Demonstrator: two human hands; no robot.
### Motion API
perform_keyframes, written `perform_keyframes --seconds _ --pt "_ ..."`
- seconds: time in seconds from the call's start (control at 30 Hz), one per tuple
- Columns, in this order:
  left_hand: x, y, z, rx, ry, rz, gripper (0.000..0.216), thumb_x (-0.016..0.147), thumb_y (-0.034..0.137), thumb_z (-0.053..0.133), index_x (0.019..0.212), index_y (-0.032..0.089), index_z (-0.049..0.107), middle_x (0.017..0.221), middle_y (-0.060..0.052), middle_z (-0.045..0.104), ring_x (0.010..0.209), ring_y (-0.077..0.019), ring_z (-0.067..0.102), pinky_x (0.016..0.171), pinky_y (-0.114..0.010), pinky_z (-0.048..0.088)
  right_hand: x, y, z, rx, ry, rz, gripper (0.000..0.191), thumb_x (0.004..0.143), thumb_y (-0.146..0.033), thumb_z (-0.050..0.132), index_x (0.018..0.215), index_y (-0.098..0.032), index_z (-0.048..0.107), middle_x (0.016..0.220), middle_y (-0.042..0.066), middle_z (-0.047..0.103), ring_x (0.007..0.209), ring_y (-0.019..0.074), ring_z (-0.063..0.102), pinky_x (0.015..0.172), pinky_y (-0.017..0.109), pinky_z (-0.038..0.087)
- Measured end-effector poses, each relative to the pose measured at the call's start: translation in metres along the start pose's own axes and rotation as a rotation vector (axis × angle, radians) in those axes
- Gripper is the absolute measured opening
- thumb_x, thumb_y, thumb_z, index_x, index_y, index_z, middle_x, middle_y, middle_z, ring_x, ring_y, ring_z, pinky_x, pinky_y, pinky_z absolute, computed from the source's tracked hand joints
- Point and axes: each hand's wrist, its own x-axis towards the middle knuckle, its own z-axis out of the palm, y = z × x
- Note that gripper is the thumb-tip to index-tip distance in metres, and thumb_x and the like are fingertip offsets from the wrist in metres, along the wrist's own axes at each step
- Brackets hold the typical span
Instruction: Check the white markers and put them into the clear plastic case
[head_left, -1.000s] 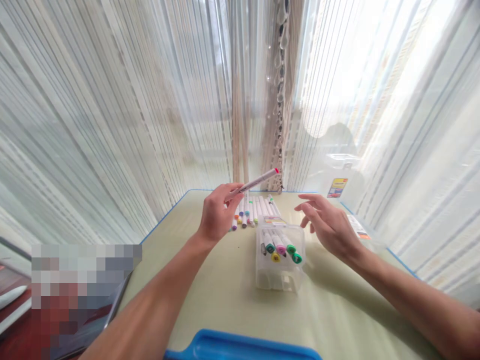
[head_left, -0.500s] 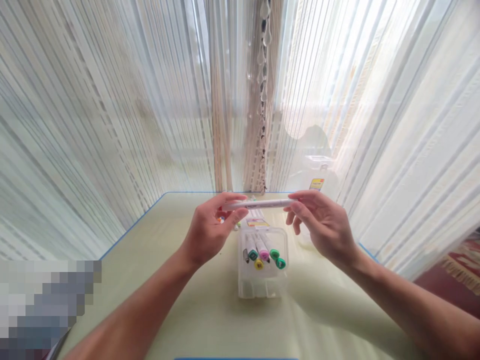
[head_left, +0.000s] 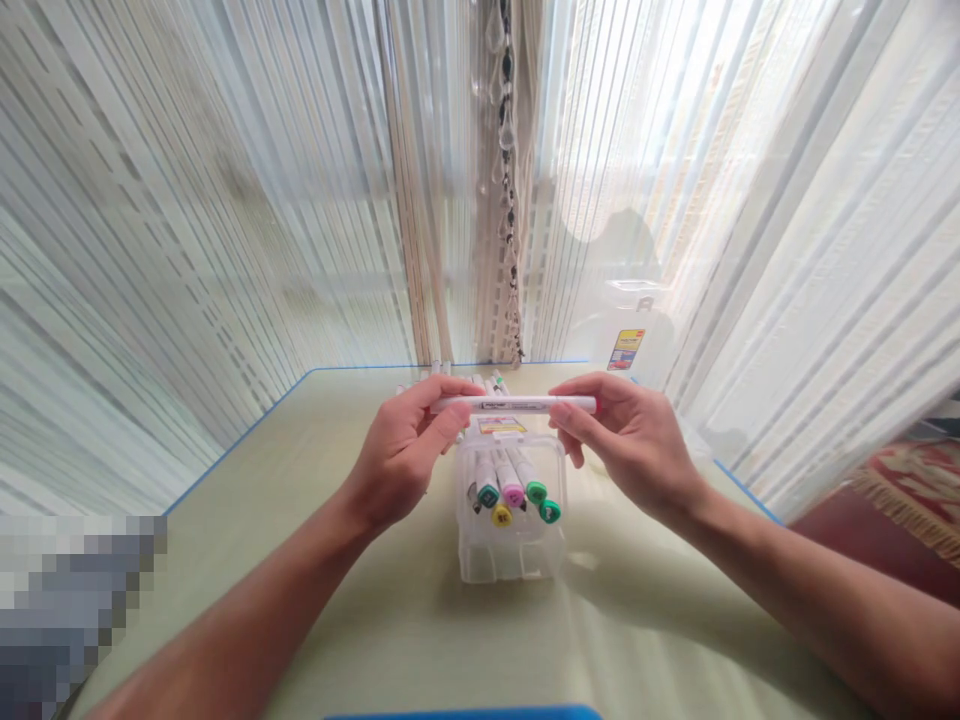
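A white marker (head_left: 517, 405) with a red tip is held level above the table, one end in each hand. My left hand (head_left: 401, 450) pinches its left end, and my right hand (head_left: 626, 440) pinches the right end by the red tip. Just below stands a clear plastic box (head_left: 510, 545) holding several markers with teal, pink, yellow and green caps. Behind the hands, more white markers (head_left: 480, 383) lie in a row on the table, mostly hidden.
The pale green table (head_left: 420, 620) has a blue edge and is closed in by sheer striped curtains. A clear bottle (head_left: 634, 345) with a yellow label stands at the back right. A blue object (head_left: 465, 713) shows at the near edge. A rug (head_left: 900, 490) lies to the right.
My right hand came in and took hold of the marker's red-tipped end. The marker swung from tilted up to level, now held by both hands over the box.
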Motion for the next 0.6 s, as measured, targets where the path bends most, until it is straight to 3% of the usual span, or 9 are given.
perform_keyframes --seconds 0.13,0.27,0.47,0.6 --pt "-0.0006 0.0003 0.0012 0.014 -0.009 0.008 0.026 0.093 0.031 0.052 0.102 0.018 0.072 0.072 -0.002 0.065 0.066 -0.0150 0.058 0.061 -0.027 0.046 -0.0006 0.0047 -0.0008 0.070 -0.004 0.044 0.020 0.087 -0.034 0.074 0.088 -0.015 0.069 0.070 0.004 0.072 0.046 0.0109 0.062 0.039 0.022 0.048" --pt "0.0000 -0.0026 0.0023 -0.014 -0.011 -0.011 0.026 0.091 0.030 0.053 0.103 0.016 0.072 0.074 -0.002 0.066 0.067 -0.0146 0.059 0.059 -0.025 0.046 -0.0022 0.0098 -0.0018 0.125 -0.006 0.073 0.020 0.090 -0.036 0.071 0.093 -0.016 0.069 0.075 0.005 0.073 0.052 0.0135 0.065 0.040 0.023 0.049" --pt "0.0025 -0.0049 0.0043 -0.172 -0.030 -0.057 0.017 0.083 0.030 0.068 0.092 0.016 0.072 0.077 -0.002 0.070 0.065 -0.0124 0.061 0.057 -0.023 0.046 -0.0050 0.0067 -0.0013 -0.051 0.032 0.023 0.023 0.085 -0.039 0.076 0.093 -0.019 0.070 0.055 -0.002 0.064 0.040 0.0115 0.055 0.038 0.023 0.046" --pt "0.0039 -0.0071 0.0062 -0.293 -0.015 -0.059 0.020 0.078 0.033 0.076 0.086 0.015 0.073 0.067 0.001 0.065 0.057 -0.0086 0.055 0.054 -0.022 0.042 -0.0076 0.0078 -0.0024 -0.237 0.094 -0.013 0.028 0.083 -0.045 0.077 0.093 -0.020 0.073 0.066 0.004 0.071 0.045 0.0141 0.059 0.038 0.025 0.047"
